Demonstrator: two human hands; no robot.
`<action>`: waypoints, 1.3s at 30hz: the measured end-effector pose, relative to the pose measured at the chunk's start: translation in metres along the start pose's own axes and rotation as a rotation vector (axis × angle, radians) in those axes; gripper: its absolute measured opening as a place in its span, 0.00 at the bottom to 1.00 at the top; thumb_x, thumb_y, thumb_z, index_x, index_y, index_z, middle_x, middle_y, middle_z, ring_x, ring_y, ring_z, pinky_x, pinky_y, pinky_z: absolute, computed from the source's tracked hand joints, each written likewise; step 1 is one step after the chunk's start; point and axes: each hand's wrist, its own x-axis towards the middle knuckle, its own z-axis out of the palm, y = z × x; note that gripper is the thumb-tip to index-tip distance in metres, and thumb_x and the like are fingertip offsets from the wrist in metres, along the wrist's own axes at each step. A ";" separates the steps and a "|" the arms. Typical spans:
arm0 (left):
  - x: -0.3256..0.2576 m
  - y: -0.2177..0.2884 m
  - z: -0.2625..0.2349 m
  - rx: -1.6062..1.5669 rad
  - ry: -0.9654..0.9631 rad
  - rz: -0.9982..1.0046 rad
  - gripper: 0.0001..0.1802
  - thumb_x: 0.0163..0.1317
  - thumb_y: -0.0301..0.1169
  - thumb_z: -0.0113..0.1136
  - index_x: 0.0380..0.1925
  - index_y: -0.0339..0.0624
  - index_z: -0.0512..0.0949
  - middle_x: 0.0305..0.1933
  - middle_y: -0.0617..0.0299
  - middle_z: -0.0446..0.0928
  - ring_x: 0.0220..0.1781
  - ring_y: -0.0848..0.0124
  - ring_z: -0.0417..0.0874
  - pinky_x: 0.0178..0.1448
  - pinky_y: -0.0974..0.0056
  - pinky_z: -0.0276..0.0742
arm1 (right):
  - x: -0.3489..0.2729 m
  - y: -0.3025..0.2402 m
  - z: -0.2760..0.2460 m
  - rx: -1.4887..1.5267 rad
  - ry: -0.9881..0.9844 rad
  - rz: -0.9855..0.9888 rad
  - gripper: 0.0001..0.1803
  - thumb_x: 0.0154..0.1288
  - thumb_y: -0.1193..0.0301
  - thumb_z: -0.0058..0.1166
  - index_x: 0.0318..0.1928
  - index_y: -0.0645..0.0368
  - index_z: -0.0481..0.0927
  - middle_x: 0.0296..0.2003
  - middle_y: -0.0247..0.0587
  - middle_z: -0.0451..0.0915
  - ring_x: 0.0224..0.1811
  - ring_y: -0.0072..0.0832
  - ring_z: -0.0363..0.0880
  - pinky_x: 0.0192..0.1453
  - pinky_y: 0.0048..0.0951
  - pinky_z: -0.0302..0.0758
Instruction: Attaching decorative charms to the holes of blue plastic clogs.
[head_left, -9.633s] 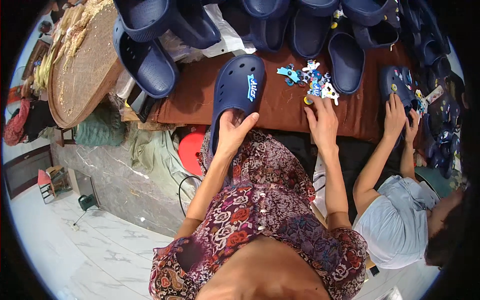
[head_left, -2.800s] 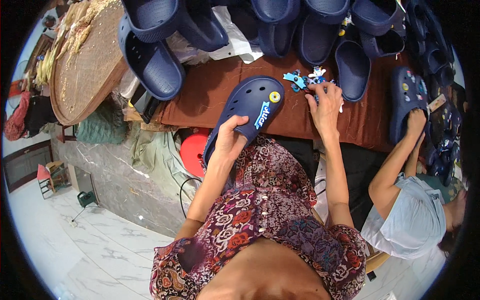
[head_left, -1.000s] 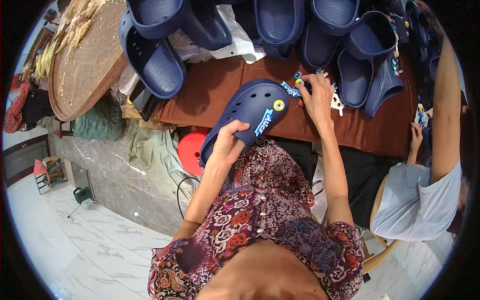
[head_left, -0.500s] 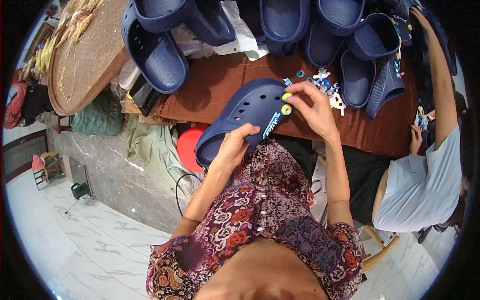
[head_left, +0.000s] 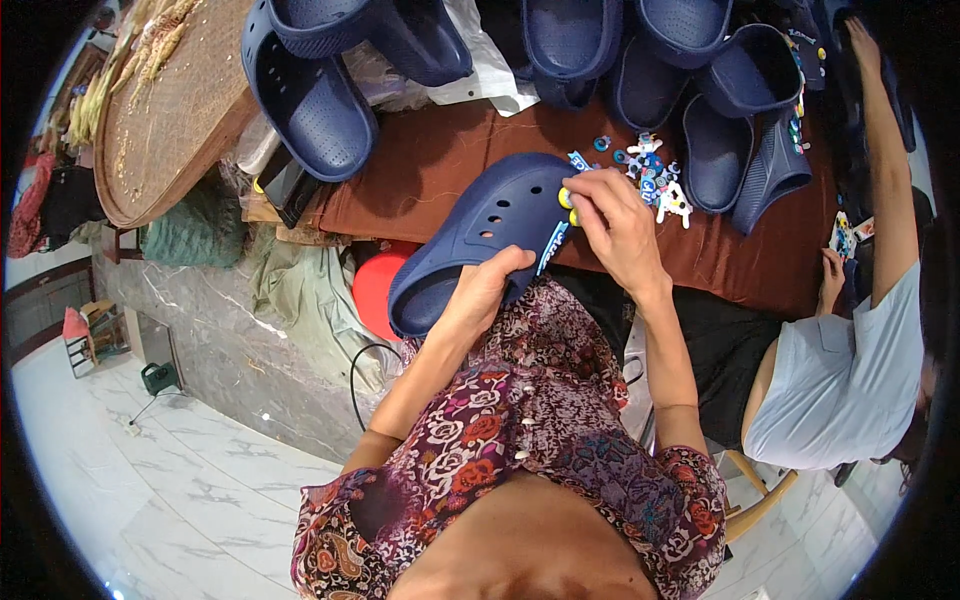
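Observation:
My left hand grips the heel end of a navy blue clog and holds it tilted above the edge of a table with a brown cloth. My right hand rests on the clog's toe, fingertips pressing a small yellow charm into one of the holes. A blue strip shows on the clog's side. A heap of small coloured charms lies on the cloth just beyond my right hand.
Several more navy clogs are piled along the far side of the table. A round woven tray sits at the left. Another person in a light blue shirt sits at my right, one arm reaching up to the clogs. A red stool stands below.
I have lifted the clog off the table and tilted it toward me. My right hand moved from the charm heap onto the clog's toe. The person at my right has raised an arm.

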 end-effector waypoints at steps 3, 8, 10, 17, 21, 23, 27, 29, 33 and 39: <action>0.000 -0.001 0.002 -0.030 -0.018 0.005 0.17 0.53 0.20 0.60 0.45 0.35 0.76 0.44 0.61 0.78 0.45 0.70 0.79 0.55 0.64 0.74 | -0.004 -0.001 0.005 -0.022 0.045 0.003 0.09 0.60 0.77 0.59 0.41 0.63 0.81 0.36 0.42 0.78 0.40 0.39 0.79 0.44 0.36 0.75; -0.005 -0.002 0.008 0.049 -0.033 0.032 0.20 0.55 0.24 0.60 0.49 0.37 0.72 0.47 0.65 0.72 0.47 0.75 0.73 0.53 0.68 0.70 | -0.007 0.003 0.000 0.054 0.040 0.091 0.08 0.60 0.76 0.59 0.41 0.62 0.81 0.35 0.42 0.79 0.39 0.39 0.79 0.43 0.35 0.75; -0.007 -0.004 0.009 0.071 -0.045 0.063 0.20 0.55 0.25 0.60 0.49 0.37 0.71 0.47 0.65 0.72 0.47 0.75 0.72 0.53 0.67 0.70 | -0.007 -0.001 -0.004 0.195 -0.029 0.301 0.07 0.61 0.75 0.59 0.40 0.62 0.81 0.35 0.41 0.80 0.37 0.39 0.80 0.42 0.35 0.76; -0.005 -0.005 0.011 0.090 -0.067 0.045 0.20 0.55 0.27 0.60 0.49 0.37 0.71 0.46 0.65 0.71 0.47 0.75 0.71 0.53 0.67 0.69 | -0.014 -0.006 0.010 0.002 0.143 0.111 0.09 0.58 0.74 0.63 0.39 0.61 0.81 0.35 0.41 0.81 0.38 0.39 0.81 0.40 0.34 0.76; -0.008 -0.009 0.014 0.153 -0.041 0.076 0.20 0.56 0.28 0.59 0.49 0.37 0.71 0.45 0.64 0.71 0.46 0.74 0.71 0.53 0.67 0.69 | -0.014 -0.003 0.011 0.046 0.156 0.183 0.08 0.57 0.74 0.64 0.38 0.62 0.83 0.35 0.42 0.82 0.39 0.37 0.82 0.42 0.32 0.76; -0.008 -0.011 0.016 0.185 -0.036 0.135 0.19 0.57 0.29 0.59 0.48 0.36 0.71 0.45 0.63 0.70 0.47 0.72 0.71 0.54 0.65 0.69 | -0.013 -0.001 0.010 0.100 0.157 0.224 0.08 0.56 0.75 0.64 0.38 0.62 0.83 0.36 0.42 0.82 0.39 0.36 0.82 0.42 0.31 0.76; -0.008 -0.012 0.011 0.291 -0.060 0.155 0.19 0.57 0.29 0.58 0.48 0.36 0.71 0.46 0.61 0.70 0.48 0.70 0.71 0.55 0.64 0.69 | -0.012 -0.001 0.006 0.180 0.102 0.310 0.08 0.57 0.76 0.63 0.38 0.62 0.84 0.36 0.42 0.82 0.39 0.35 0.82 0.43 0.30 0.76; -0.010 -0.008 0.014 0.400 -0.058 0.157 0.20 0.57 0.29 0.58 0.49 0.35 0.70 0.47 0.61 0.70 0.49 0.70 0.71 0.56 0.64 0.68 | -0.012 -0.002 0.006 0.162 0.089 0.303 0.08 0.57 0.76 0.62 0.38 0.62 0.84 0.36 0.42 0.82 0.39 0.35 0.82 0.43 0.30 0.77; -0.007 -0.012 0.012 0.342 -0.050 0.138 0.20 0.57 0.30 0.58 0.49 0.35 0.71 0.47 0.60 0.71 0.49 0.70 0.71 0.55 0.64 0.69 | -0.011 -0.004 0.008 0.112 0.107 0.245 0.08 0.57 0.77 0.62 0.39 0.63 0.83 0.37 0.43 0.82 0.39 0.35 0.83 0.44 0.31 0.77; -0.008 -0.012 0.015 0.267 -0.028 0.144 0.18 0.56 0.30 0.59 0.46 0.34 0.72 0.46 0.59 0.72 0.49 0.69 0.71 0.54 0.64 0.69 | -0.010 -0.012 0.008 0.126 0.145 0.387 0.09 0.57 0.76 0.62 0.39 0.63 0.82 0.37 0.43 0.82 0.40 0.37 0.82 0.44 0.32 0.77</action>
